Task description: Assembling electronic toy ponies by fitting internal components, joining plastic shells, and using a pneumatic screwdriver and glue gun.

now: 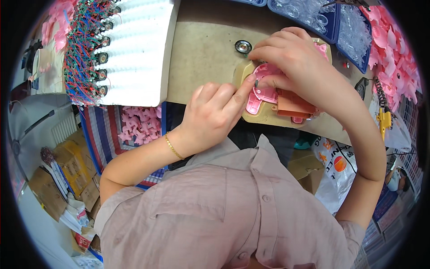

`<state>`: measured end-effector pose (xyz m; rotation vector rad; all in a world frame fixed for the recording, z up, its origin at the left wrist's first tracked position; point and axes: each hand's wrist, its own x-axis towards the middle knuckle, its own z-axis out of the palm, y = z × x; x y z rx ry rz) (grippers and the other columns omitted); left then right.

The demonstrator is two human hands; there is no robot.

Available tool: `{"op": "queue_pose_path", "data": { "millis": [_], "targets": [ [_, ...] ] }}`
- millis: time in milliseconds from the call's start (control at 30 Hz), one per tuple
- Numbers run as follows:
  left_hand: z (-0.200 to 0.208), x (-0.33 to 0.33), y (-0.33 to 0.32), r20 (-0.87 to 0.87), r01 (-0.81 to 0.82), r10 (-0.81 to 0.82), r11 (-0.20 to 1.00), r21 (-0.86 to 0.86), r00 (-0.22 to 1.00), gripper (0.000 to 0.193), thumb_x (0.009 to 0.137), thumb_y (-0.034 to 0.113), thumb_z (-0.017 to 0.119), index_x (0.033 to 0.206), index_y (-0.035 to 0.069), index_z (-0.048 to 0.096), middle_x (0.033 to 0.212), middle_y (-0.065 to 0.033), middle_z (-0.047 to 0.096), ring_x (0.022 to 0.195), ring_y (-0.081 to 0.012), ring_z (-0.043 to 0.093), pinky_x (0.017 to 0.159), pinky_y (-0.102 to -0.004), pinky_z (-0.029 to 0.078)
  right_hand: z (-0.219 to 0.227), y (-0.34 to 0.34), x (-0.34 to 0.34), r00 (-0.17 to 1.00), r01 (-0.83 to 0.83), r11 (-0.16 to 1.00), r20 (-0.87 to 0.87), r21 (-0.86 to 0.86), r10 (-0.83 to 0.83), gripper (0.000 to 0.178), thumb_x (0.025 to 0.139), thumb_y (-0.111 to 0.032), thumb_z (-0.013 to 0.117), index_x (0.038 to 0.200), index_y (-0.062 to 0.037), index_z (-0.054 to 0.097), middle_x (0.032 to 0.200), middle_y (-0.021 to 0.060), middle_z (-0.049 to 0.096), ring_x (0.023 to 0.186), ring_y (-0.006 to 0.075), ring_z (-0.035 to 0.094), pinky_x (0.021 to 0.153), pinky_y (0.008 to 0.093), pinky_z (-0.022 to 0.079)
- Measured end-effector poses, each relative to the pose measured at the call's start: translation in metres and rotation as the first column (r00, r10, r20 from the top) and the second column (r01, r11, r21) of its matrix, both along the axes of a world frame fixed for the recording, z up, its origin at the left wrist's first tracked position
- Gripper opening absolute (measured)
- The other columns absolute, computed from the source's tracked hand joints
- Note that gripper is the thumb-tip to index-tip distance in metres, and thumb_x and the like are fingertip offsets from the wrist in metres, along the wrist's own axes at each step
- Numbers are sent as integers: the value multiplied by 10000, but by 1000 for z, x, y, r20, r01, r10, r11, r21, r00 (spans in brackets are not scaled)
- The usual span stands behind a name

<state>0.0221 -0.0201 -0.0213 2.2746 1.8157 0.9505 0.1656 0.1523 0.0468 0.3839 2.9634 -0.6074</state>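
Note:
A pink hollow plastic shell (pixel 264 93) lies in a tan block (pixel 264 117) near the table's front edge. From the left, my left hand (pixel 212 110) reaches in, its index finger stretched to the shell's rim and the other fingers curled; its thumb is hidden. My right hand (pixel 293 58) arches over the shell from the far right, its thumb inside. A small dark piece (pixel 256 84) shows between the thumb and my left index fingertip. An orange-brown plastic piece (pixel 293 105) sits at the shell's near right. Beyond my right fingertips lies a small round speaker (pixel 243 46).
White foam (pixel 139 49) at the left bears a row of speakers and tangled wires (pixel 83 49). Blue trays of clear plastic parts (pixel 304 13) stand at the back. Pink parts (pixel 394 62) pile up right; a yellow tool (pixel 384 121) hangs from a coil. Pink pieces (pixel 139 123) fill a bin below left.

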Motion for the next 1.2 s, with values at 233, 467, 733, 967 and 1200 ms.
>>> {"op": "queue_pose_path", "data": {
  "millis": [233, 467, 733, 967, 1200],
  "targets": [
    [7, -2, -1, -220, 54, -64, 997, -49, 973, 568, 741, 117, 604, 1292, -6, 544, 776, -11, 466, 730, -156, 466, 624, -274, 403, 5, 6, -11, 986, 1, 995, 163, -98, 15, 432, 782, -348, 683, 1084, -43, 631, 1032, 99, 635, 1024, 271, 574, 965, 379, 384],
    [24, -1, 2, -494, 103, -123, 992, -66, 861, 563, 684, 120, 564, 1214, -68, 590, 741, -3, 453, 734, -141, 461, 598, -241, 394, 7, 7, -22, 964, -50, 995, 255, -89, 72, 424, 791, -358, 677, 1077, -48, 627, 1006, 98, 630, 1020, 249, 575, 962, 368, 379],
    [33, -19, 23, -334, 231, -251, 968, -100, 909, 515, 686, 107, 607, 1186, -17, 619, 731, -7, 524, 706, -159, 512, 605, -261, 440, 0, 13, -7, 993, -71, 996, 88, -47, 75, 409, 780, -345, 687, 1052, -49, 613, 974, 94, 624, 990, 252, 572, 949, 373, 381],
    [52, -31, 46, 327, 47, 12, 984, -172, 945, 225, 824, 77, 634, 1045, 42, 656, 782, -96, 617, 730, -260, 590, 681, -358, 460, 56, -13, 60, 812, 508, 821, -173, -260, -557, 206, 788, -114, 687, 957, -13, 628, 950, 63, 618, 854, 196, 597, 713, 304, 473],
    [53, 22, 105, 28, 101, -98, 989, -111, 995, 112, 835, 125, 650, 846, 21, 609, 860, -96, 610, 730, -238, 570, 687, -324, 443, 45, -29, 88, 744, 615, 615, 105, -494, -660, 122, 779, -108, 693, 811, -34, 601, 856, 46, 557, 776, 179, 552, 666, 289, 443]
  ]
}}
